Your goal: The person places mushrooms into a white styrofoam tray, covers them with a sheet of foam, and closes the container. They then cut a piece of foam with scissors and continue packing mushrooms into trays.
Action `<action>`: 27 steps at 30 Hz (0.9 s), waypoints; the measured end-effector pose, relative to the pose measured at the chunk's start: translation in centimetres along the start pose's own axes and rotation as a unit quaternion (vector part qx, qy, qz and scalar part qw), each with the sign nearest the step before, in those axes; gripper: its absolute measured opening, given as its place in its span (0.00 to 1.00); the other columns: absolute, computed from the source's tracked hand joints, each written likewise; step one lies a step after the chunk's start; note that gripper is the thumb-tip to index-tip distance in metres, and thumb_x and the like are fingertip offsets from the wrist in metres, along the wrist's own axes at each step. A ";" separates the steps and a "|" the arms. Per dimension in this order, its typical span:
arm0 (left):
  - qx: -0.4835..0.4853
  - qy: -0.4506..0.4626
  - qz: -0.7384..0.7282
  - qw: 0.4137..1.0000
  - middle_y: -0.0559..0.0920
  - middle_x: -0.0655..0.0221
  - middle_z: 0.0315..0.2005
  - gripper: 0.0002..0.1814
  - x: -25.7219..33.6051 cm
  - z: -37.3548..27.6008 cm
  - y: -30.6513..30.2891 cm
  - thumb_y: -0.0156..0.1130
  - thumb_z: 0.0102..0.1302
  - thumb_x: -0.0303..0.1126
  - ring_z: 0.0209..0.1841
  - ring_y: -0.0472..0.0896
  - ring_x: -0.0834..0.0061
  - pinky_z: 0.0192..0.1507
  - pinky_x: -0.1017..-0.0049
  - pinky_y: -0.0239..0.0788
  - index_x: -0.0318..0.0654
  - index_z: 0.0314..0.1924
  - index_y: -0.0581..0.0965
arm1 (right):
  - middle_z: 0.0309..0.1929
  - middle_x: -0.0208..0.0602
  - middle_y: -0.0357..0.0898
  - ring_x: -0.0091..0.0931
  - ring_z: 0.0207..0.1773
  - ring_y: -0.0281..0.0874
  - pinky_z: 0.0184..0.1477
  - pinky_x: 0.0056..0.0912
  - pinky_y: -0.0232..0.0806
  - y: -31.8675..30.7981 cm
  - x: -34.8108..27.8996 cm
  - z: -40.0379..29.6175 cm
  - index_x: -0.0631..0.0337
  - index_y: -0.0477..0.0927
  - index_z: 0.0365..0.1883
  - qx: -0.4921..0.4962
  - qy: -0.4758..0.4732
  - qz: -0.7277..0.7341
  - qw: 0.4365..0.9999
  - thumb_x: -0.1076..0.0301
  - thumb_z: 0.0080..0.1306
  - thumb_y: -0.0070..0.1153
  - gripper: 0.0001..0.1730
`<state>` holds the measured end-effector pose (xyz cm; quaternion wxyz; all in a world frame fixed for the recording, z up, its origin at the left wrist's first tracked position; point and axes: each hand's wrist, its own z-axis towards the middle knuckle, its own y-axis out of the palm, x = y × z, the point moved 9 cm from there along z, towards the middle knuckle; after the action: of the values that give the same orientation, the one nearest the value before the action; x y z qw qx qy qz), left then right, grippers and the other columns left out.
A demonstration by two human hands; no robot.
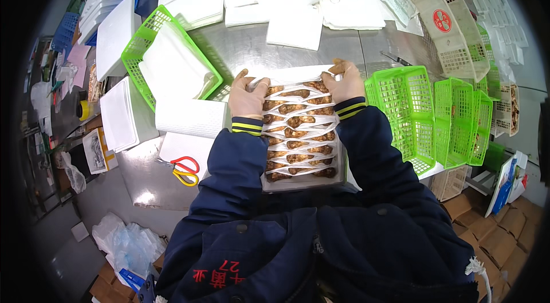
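A white foam box [304,186] lies in front of me, holding rows of brown-and-cream mushrooms [300,121] that look like matsutake. Folded strips of white paper [296,138] run between the rows. My left hand [249,95], in a thin glove, grips the left end of a white paper sheet [296,74] at the box's far side. At the sheet's right end, my gloved right hand [345,83] pinches it between thumb and fingers. The sheet stretches between both hands, just beyond the farthest mushrooms.
Left of the box stand a green basket [129,55] of white sheets and scissors [185,170] with red and yellow handles. Stacked white sheets [296,30] cover the table's far side. A knife [396,58] and several green baskets [401,116] are on the right.
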<state>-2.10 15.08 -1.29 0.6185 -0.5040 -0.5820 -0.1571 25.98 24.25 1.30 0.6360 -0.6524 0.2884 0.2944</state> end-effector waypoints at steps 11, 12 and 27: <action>0.028 -0.033 -0.104 0.994 0.83 0.49 0.50 0.14 1.0 -0.3 -0.5 0.73 0.56 0.27 0.51 0.80 0.68 0.52 0.72 0.69 0.34 0.25 0.73 | 0.50 0.45 0.78 0.30 0.53 0.78 0.56 0.30 0.71 2.6 4.7 0.8 0.70 0.64 0.66 -0.032 0.090 0.227 0.969 0.75 0.59 0.67 0.38; 0.036 -0.019 -0.076 0.996 0.82 0.51 0.51 0.15 0.5 0.1 -0.5 0.73 0.55 0.27 0.48 0.81 0.67 0.52 0.71 0.71 0.34 0.26 0.72 | 0.50 0.45 0.78 0.29 0.52 0.78 0.54 0.30 0.71 3.0 5.4 1.0 0.69 0.63 0.67 -0.036 0.096 0.237 0.966 0.75 0.58 0.66 0.39; -0.008 -0.022 -0.231 0.973 0.76 0.56 0.60 0.30 -1.7 2.5 -0.8 0.62 0.62 0.20 0.62 0.75 0.66 0.66 0.70 0.66 0.28 0.65 0.70 | 0.60 0.55 0.76 0.43 0.61 0.76 0.63 0.39 0.68 1.4 5.0 1.9 0.64 0.67 0.69 -0.001 -0.001 0.122 0.993 0.71 0.57 0.63 0.40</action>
<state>-4.58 16.12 -2.90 0.5484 -0.3642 -0.6949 -0.2894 28.14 26.06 -3.40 0.5950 -0.6129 0.3649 0.3703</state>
